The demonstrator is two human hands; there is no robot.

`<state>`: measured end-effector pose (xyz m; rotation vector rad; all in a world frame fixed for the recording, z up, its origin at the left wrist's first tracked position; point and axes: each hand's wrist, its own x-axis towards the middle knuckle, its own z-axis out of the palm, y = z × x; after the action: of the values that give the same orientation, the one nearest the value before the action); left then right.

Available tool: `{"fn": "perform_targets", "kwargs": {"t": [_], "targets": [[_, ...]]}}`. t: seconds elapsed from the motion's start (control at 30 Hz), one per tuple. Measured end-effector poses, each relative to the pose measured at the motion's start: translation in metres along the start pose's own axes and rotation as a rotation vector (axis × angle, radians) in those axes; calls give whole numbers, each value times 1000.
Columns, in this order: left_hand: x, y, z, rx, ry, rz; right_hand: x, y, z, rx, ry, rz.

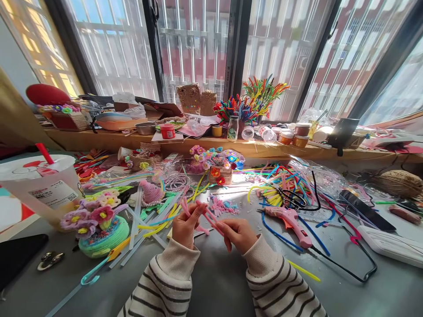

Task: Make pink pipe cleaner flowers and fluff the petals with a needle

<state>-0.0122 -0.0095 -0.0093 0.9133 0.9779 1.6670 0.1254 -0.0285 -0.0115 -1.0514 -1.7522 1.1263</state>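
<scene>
Both hands are raised over the middle of the grey table. Between thumb and fingers, my left hand [185, 226] pinches a bent bundle of pink pipe cleaners [209, 214]. My right hand [238, 233] grips the other end of the same pink pipe cleaners, which span the short gap between the hands. Just behind them lies a small heap of pink and blue fuzzy clippings [224, 206]. A pink glue gun [291, 222] rests to the right of my right hand. Yellow pipe cleaners [158, 229] and clear glue sticks [135, 220] are spread left of my left hand.
A green pot with fuzzy flowers [104, 235] and a large drink cup [49, 189] stand at left. Black-handled scissors [291, 199] lie on a pile of coloured pipe cleaners [276, 182]. The glue gun's black cord [343, 268] loops across the right. Jars line the window ledge [185, 149].
</scene>
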Motion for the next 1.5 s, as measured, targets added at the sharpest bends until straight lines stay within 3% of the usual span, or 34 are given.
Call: {"fn": "perform_targets", "kwargs": {"t": [0.13, 0.4, 0.53, 0.7, 0.87, 1.07, 1.17, 1.3, 1.5], "targets": [[-1, 2, 1, 16, 30, 3, 0, 3, -1, 27, -115, 32], [-2, 6, 3, 26, 31, 9, 3, 11, -1, 377, -260, 146], [-1, 6, 3, 75, 50, 15, 4, 15, -10, 318, -97, 138], [2, 4, 1, 34, 60, -9, 5, 15, -17, 147, 222, -103], [1, 7, 2, -11, 25, -43, 3, 8, -14, 546, 191, 6], [-1, 12, 4, -12, -38, -101, -1, -6, -13, 758, 174, -104], [-5, 12, 7, 52, -193, -152, 0, -4, -12, 781, 142, -128], [-11, 11, 11, 127, -401, -224, 4, 5, -11, 848, 313, -110], [-9, 12, 12, 211, -426, -302, 6, 4, -12, 944, 478, -87]]}}
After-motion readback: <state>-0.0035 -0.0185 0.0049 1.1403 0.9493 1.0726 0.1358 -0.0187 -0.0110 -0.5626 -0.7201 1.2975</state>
